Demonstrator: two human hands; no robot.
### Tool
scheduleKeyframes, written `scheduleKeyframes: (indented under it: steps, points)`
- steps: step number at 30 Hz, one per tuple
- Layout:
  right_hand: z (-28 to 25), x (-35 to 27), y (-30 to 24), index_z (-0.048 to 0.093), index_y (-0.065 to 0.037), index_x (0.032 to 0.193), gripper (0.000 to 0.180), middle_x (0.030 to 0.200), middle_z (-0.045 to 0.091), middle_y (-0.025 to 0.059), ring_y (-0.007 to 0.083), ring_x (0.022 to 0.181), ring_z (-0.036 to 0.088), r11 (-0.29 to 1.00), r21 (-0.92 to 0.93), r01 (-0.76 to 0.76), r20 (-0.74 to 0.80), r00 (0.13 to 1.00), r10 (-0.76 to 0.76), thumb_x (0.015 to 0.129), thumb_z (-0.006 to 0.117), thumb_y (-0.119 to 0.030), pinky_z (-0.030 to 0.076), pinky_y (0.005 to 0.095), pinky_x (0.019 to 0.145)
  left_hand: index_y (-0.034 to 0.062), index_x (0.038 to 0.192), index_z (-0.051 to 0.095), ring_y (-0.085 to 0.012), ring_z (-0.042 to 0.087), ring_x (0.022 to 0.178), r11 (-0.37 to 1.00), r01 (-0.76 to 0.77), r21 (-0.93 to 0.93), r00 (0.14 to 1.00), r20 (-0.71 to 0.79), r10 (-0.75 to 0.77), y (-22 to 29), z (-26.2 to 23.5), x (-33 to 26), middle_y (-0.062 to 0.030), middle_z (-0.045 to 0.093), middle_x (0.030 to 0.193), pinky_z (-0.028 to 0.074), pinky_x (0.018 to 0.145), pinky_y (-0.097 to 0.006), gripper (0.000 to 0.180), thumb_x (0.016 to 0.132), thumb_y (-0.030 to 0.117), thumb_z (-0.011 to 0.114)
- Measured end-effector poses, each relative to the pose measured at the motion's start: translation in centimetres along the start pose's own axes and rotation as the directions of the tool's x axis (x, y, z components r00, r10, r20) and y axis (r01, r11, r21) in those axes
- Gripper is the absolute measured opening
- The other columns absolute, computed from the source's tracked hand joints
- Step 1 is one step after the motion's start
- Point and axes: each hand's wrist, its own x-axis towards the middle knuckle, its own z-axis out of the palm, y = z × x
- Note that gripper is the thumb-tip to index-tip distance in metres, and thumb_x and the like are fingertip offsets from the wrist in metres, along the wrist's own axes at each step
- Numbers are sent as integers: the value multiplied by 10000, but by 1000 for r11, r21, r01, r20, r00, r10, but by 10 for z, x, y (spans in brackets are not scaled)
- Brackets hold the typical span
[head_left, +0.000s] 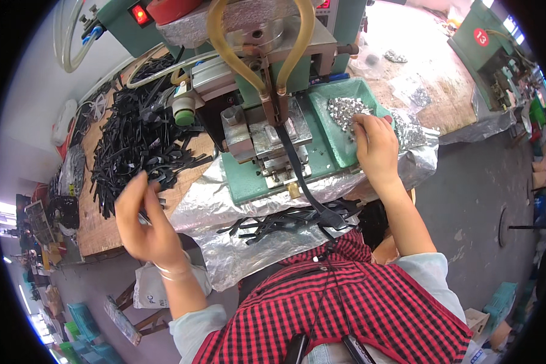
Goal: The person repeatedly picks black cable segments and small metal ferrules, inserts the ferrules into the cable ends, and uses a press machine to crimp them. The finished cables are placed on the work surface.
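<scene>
My left hand (pixel 144 224) is at the near edge of a heap of black straps (pixel 142 133), somewhat blurred, with its fingers half curled and apart. Nothing held shows clearly in it. Over the right side of a green tray (pixel 340 145), my right hand (pixel 377 145) has thumb and fingertips pinched together beside small silvery metal pieces (pixel 346 112). Whatever is between those fingertips is hidden. Between my hands stands a green bench press (pixel 258 142). One black strap (pixel 297 167) runs from beneath its head down toward me, its wider end free of both hands.
More black straps (pixel 285 221) lie on crinkled foil (pixel 224 255) before the press. Two yellowish tubes (pixel 309 36) loop over the press head. A round green button (pixel 185 117) sits at its left. Another green machine (pixel 491 45) stands far right. A wooden stool (pixel 142 318) is lower left.
</scene>
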Motion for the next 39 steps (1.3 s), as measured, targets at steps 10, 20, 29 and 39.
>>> scheduleKeyframes:
  steps: [10,20,29,39]
  points:
    - [-4,-6,2,772,-64,981,103,917,731,110,314,874,679,999,-50,1,-70,998,-5,885,736,-54,540,412,794,60,1001,775,-330,599,1037,806,-440,395,791,595,140,-177,45,-27,-95,696,1217,474,922,-436,217,788,72,736]
    - [-35,-37,1,748,-20,984,109,935,740,108,240,860,700,939,117,-323,-122,934,336,876,744,-2,533,353,797,-30,1075,639,-56,589,725,891,408,-198,896,276,-349,-130,62,-18,-27,699,924,485,666,-216,141,1073,109,620]
    - [-5,36,-80,740,-7,986,134,962,744,89,220,915,708,820,570,-48,-21,997,72,856,763,12,536,328,848,-15,1101,585,-106,703,789,830,476,-291,870,296,-395,-123,84,-39,-67,725,944,560,736,-241,90,1086,74,582]
    - [27,37,-117,612,36,1218,377,1139,702,69,135,999,675,353,898,-264,156,939,306,883,778,-2,534,273,899,-18,992,629,-133,724,786,802,357,-479,933,142,-331,-59,78,-33,-114,758,997,554,671,-227,112,1069,62,610]
